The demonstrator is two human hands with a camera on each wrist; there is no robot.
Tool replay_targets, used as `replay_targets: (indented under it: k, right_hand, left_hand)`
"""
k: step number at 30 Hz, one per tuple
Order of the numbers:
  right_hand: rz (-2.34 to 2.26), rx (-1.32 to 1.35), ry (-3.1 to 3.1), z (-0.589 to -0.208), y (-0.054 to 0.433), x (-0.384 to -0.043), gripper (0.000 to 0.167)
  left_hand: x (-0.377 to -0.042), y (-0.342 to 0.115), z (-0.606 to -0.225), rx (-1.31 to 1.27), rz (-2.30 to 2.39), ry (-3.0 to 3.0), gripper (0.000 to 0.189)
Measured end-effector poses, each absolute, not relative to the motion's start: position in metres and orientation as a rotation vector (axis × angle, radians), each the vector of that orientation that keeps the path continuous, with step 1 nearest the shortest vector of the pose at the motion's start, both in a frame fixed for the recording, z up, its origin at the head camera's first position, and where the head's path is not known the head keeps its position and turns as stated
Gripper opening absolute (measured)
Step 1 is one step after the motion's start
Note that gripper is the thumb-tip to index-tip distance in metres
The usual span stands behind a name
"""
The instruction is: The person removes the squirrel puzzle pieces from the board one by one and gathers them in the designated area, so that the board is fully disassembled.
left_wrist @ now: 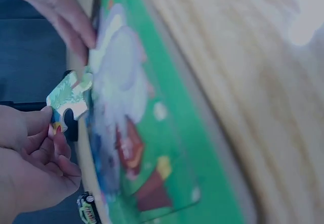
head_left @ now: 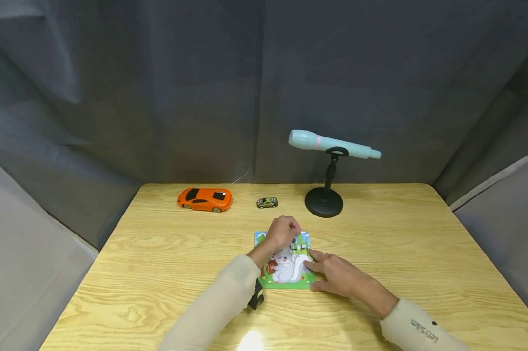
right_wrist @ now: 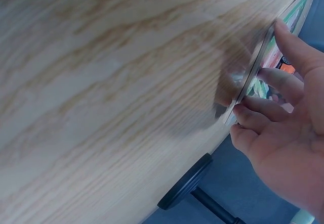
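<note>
A jigsaw puzzle (head_left: 290, 284) with a white squirrel picture and a green border lies flat on the table. Over its upper part, my left hand (head_left: 283, 231) pinches a puzzle piece (left_wrist: 65, 93) between thumb and fingers. In the left wrist view the piece is tilted up close to the puzzle's surface, its green and white print showing. My right hand (head_left: 336, 274) rests along the puzzle's right edge with fingers spread; the right wrist view shows its fingertips (right_wrist: 248, 101) touching that edge. My left forearm hides part of the puzzle's left side.
An orange toy car (head_left: 205, 200) and a small patterned toy car (head_left: 267, 202) stand at the back of the wooden table (head_left: 167, 273). A light blue microphone (head_left: 305, 139) sits on a black stand (head_left: 323, 202) behind the puzzle. Dark cloth (head_left: 193, 97) hangs behind the table.
</note>
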State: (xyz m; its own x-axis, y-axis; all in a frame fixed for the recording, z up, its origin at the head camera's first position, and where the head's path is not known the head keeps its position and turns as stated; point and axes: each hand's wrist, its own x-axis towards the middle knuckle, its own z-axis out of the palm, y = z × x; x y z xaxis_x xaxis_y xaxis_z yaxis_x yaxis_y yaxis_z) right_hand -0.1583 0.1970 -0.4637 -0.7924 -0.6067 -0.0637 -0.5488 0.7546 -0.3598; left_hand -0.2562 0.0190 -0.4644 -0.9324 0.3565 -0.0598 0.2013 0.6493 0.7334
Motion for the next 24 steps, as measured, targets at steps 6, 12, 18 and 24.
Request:
replay_targets:
  k: [6, 12, 18, 24]
  right_hand:
    - [-0.471, -0.917, 2.78, -0.463, 0.197, -0.158, 0.058]
    - [-0.46, -0.901, 2.773, -0.462, 0.196, -0.159, 0.059]
    - [-0.446, -0.889, 2.778, -0.464, 0.197, -0.159, 0.06]
    - [-0.453, -0.88, 2.779, -0.463, 0.198, -0.159, 0.06]
  left_hand:
    - [-0.259, 0.007, -0.451, 0.47, 1.154, 2.619, 0.015]
    - [-0.265, -0.021, -0.444, 0.499, 1.118, 2.616, 0.014]
    - [-0.273, -0.058, -0.438, 0.456, 1.062, 2.633, 0.012]
    - [-0.278, -0.09, -0.438, 0.433, 1.005, 2.662, 0.012]
